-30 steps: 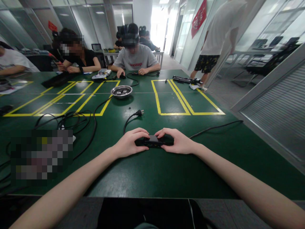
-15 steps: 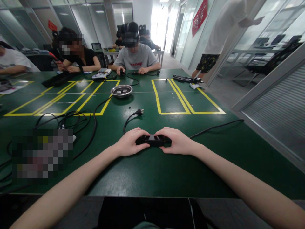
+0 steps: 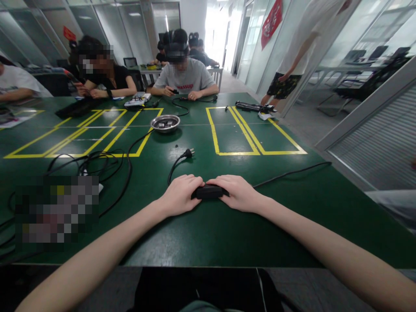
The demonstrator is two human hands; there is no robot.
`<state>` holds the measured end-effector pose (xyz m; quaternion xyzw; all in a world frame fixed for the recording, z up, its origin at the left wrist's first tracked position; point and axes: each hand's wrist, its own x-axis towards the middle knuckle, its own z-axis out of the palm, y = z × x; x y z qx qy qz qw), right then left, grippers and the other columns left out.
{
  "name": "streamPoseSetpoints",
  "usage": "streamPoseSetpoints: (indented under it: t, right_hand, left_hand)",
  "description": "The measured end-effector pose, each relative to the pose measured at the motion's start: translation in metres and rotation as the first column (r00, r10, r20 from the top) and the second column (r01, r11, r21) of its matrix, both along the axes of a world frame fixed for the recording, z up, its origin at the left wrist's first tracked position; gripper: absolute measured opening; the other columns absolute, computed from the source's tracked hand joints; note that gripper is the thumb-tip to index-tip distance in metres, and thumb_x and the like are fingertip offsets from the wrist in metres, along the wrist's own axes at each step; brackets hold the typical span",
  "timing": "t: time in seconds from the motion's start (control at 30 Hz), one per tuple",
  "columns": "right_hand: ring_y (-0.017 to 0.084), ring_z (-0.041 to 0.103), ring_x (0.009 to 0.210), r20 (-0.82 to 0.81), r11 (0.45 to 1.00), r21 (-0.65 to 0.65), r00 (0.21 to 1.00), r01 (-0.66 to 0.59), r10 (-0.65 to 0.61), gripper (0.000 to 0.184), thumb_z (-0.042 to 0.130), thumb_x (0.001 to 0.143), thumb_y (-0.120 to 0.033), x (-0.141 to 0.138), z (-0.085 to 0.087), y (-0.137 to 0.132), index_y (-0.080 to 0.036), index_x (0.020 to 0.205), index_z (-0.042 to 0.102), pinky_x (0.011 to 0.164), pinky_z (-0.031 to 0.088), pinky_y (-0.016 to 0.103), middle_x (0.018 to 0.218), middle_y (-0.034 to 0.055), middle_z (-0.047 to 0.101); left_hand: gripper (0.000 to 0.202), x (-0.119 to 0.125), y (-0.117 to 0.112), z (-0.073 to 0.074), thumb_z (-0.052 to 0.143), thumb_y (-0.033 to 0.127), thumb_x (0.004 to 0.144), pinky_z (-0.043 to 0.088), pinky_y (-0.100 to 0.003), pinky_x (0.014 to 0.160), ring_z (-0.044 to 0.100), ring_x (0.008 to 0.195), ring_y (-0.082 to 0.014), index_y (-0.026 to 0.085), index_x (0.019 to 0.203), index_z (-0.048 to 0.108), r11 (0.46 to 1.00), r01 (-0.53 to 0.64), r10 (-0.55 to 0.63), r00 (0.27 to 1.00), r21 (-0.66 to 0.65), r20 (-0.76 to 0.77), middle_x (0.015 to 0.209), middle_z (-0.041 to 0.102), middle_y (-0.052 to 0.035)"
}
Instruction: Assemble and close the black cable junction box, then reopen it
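A black power adapter (image 3: 209, 192) sits low over the green table in front of me, its front long side facing me. My left hand (image 3: 182, 195) is closed on its left end, fingers over the top and thumb at the near side. Around the right end my right hand (image 3: 239, 193) is closed in the same way. Both ends of the adapter are partly hidden by my fingers. Beyond my left hand, a black cord ends in a plug (image 3: 188, 153) with bare prongs. A thin black cable (image 3: 292, 174) runs out from my right hand across the table.
A metal bowl (image 3: 165, 124) with small metal parts stands farther back. Tangled black cables (image 3: 87, 162) and a blurred-out item (image 3: 58, 212) lie at left. Yellow tape (image 3: 238, 154) marks the green table (image 3: 208, 242). A folded black tripod-like item (image 3: 255, 107) lies far right; co-workers sit opposite.
My fingers have wrapped further over the adapter, and it has tilted so its long side shows more. At the right, the standing person has lowered an arm.
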<state>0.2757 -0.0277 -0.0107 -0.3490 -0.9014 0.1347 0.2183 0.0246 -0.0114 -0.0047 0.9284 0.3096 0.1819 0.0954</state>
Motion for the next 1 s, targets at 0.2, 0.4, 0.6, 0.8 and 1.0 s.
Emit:
streamPoseSetpoints:
  t: [0.2, 0.4, 0.6, 0.8, 1.0]
  right_hand:
    - [0.026, 0.073, 0.094, 0.043, 1.000, 0.025, 0.999, 0.002, -0.003, 0.036, 0.061, 0.091, -0.018, -0.001, 0.005, -0.002, -0.019, 0.126, 0.068, 0.084, 0.055, 0.038, 0.106, 0.0107, 0.077]
    - [0.025, 0.073, 0.089, 0.063, 0.998, 0.049, 0.997, -0.048, 0.045, 0.025, 0.065, 0.097, -0.034, -0.001, 0.010, -0.001, -0.018, 0.116, 0.071, 0.080, 0.051, 0.036, 0.098, 0.0105, 0.078]
    - [0.023, 0.072, 0.085, 0.109, 0.998, 0.028, 0.993, -0.047, 0.044, 0.022, 0.063, 0.099, -0.033, -0.001, 0.012, -0.003, -0.018, 0.112, 0.071, 0.080, 0.048, 0.036, 0.101, 0.0093, 0.080]
    - [0.024, 0.069, 0.086, 0.138, 0.994, 0.090, 0.990, -0.054, 0.041, 0.035, 0.063, 0.099, -0.045, -0.001, 0.016, -0.004, -0.015, 0.115, 0.071, 0.079, 0.048, 0.035, 0.093, 0.0105, 0.076]
    - [0.022, 0.067, 0.074, 0.231, 0.985, 0.157, 0.972, -0.077, 0.039, 0.037, 0.054, 0.105, -0.047, 0.001, 0.021, -0.007, -0.014, 0.104, 0.071, 0.072, 0.044, 0.032, 0.082, 0.0092, 0.072]
  left_hand:
    - [0.009, 0.000, -0.003, 0.002, 0.061, 0.024, 0.089, 0.046, -0.032, 0.073, 0.068, 0.077, -0.0220, 0.022, 0.097, 0.056, 1.000, -0.003, 0.003, 1.000, -0.006, 0.022, 0.085, 0.071, -0.0033]
    - [0.010, 0.002, -0.006, 0.003, 0.061, 0.032, 0.094, 0.045, -0.032, 0.071, 0.069, 0.073, -0.0207, 0.022, 0.097, 0.058, 0.999, 0.003, -0.002, 1.000, -0.034, 0.026, 0.081, 0.072, -0.0017]
    - [0.033, 0.004, -0.006, 0.007, 0.059, 0.048, 0.100, 0.045, -0.034, 0.077, 0.070, 0.080, -0.0222, 0.017, 0.112, 0.064, 0.992, 0.092, -0.089, 0.995, 0.086, -0.033, 0.090, 0.075, -0.0064]
    - [0.042, 0.002, -0.004, 0.006, 0.045, 0.051, 0.108, 0.042, -0.035, 0.075, 0.068, 0.076, -0.0218, 0.015, 0.109, 0.067, 0.978, 0.116, -0.101, 0.990, 0.173, -0.094, 0.083, 0.072, -0.0073]
    - [0.045, 0.003, -0.006, 0.007, 0.043, 0.053, 0.108, 0.044, -0.034, 0.076, 0.068, 0.080, -0.0218, 0.015, 0.115, 0.066, 0.976, 0.129, -0.110, 0.987, 0.177, -0.114, 0.087, 0.073, -0.0079]
